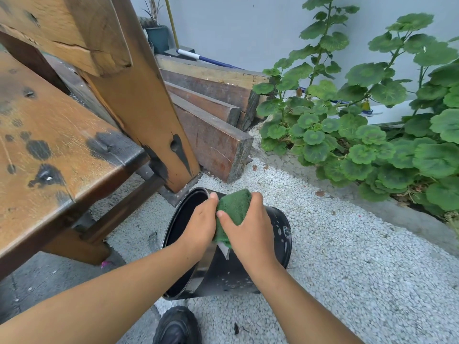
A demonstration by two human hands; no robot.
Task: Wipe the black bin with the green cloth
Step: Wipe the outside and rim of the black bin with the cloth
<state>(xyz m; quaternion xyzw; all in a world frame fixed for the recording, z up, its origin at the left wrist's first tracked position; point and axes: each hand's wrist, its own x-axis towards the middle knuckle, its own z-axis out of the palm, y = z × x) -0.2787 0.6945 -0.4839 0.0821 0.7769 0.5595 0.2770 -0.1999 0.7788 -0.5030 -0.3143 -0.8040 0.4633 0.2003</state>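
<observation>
The black bin (231, 271) lies tipped on its side on white gravel, its open mouth turned left toward the bench. White specks dot its outer wall. The green cloth (232, 207) is bunched on top of the bin's side, with a white tag showing under it. My right hand (248, 232) presses down on the cloth and grips it. My left hand (198, 227) rests on the bin's rim beside the cloth, thumb touching the cloth's left edge; its fingers curl over the rim.
A worn wooden bench (62, 135) stands at left, its leg close behind the bin. Stacked wooden planks (213, 125) lean behind. Leafy green plants (360, 125) fill a raised bed at right. My black shoe (177, 326) is just below the bin.
</observation>
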